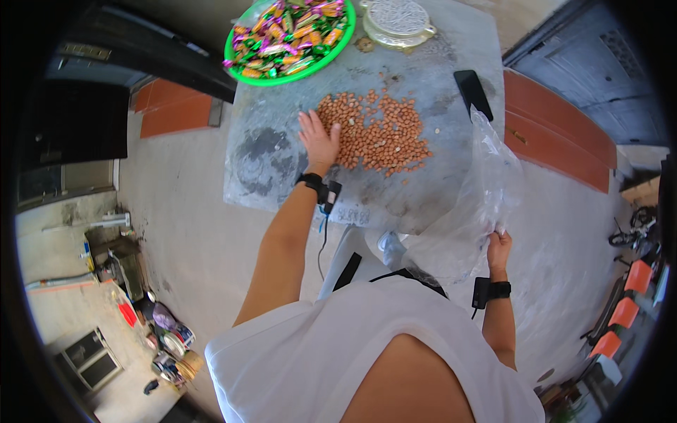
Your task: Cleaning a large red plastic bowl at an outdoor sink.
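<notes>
A loose layer of reddish-brown peanuts [384,137] is spread over the middle of the grey table [451,42]. Against the left edge of the peanuts lies my left hand [321,146], its fingers stretched out and nothing gripped. My right hand [499,248] is beyond the table's near right corner, with its fingers closed on the rim of a clear plastic bag [486,183]. The bag hangs partly over the table's near edge, and its upper end reaches up toward a black phone [472,93]. Whether the bag holds anything is hard to tell.
A green basin [345,44] full of wrapped candies [289,39] stands at the far left of the table. Beside it is a clear round container [399,20] with white sticks. Red-brown steps [557,127] lie to the right. A cable [324,243] hangs from my left wrist.
</notes>
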Demonstrator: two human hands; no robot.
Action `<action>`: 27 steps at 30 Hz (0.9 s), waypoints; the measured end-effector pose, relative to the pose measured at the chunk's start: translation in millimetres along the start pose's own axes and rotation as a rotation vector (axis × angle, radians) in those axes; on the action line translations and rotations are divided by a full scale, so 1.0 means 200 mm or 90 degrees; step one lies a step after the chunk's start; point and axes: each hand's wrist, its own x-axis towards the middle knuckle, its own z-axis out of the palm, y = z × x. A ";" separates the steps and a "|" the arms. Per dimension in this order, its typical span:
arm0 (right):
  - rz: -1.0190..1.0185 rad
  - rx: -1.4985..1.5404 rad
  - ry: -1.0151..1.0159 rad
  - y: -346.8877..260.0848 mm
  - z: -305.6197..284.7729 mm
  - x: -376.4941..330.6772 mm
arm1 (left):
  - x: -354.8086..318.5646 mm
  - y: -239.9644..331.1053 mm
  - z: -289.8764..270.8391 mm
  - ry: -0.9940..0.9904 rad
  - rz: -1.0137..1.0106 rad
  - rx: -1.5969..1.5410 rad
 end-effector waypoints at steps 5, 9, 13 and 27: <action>0.012 -0.028 0.003 0.04 -0.04 -0.04 | 0.31 -0.04 0.01 -0.118 0.180 -0.046; 0.052 0.001 0.040 0.05 -0.05 -0.08 | 0.41 0.17 -0.01 -0.243 0.294 0.142; 0.035 0.001 0.063 0.04 0.00 -0.08 | 0.58 0.32 0.14 -0.245 0.428 0.069; 0.039 -0.014 0.065 0.01 0.01 -0.06 | 0.44 0.66 0.21 -0.341 0.643 0.057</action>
